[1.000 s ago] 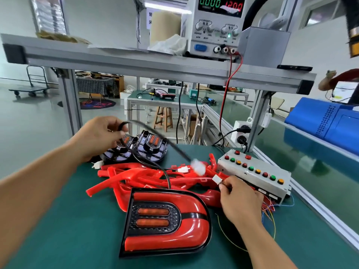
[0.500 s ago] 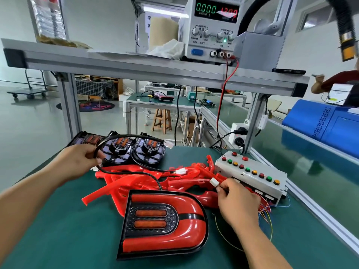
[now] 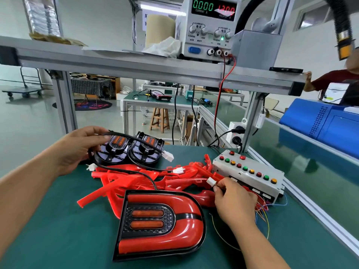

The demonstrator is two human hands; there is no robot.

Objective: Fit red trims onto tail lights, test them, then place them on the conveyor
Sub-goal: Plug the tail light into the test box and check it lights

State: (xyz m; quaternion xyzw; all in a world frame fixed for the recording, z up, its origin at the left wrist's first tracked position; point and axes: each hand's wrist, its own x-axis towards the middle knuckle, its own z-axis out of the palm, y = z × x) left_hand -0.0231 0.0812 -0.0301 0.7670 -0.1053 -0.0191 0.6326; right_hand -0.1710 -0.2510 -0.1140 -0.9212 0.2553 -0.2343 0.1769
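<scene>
The trimmed tail light lies face up at lower centre of the green bench, so this looks like the hook-up for testing. The left hand, at middle left, has its fingers curled round the lamp's black cable, whose white plug dangles free over the two untrimmed lamps. The right hand pinches the tester's white connector just in front of the button box. To my eye the tidy way is to slide the left grip up to the plug body, line up the keying, and push straight in by the housings rather than the wires. The keying is too small to read from here. A second white plug rests on the heap of loose red trims, and I can't tell whose lead it is. Glare blurs the power supply voltage readout, and the right hand covers where the coloured wires start.
</scene>
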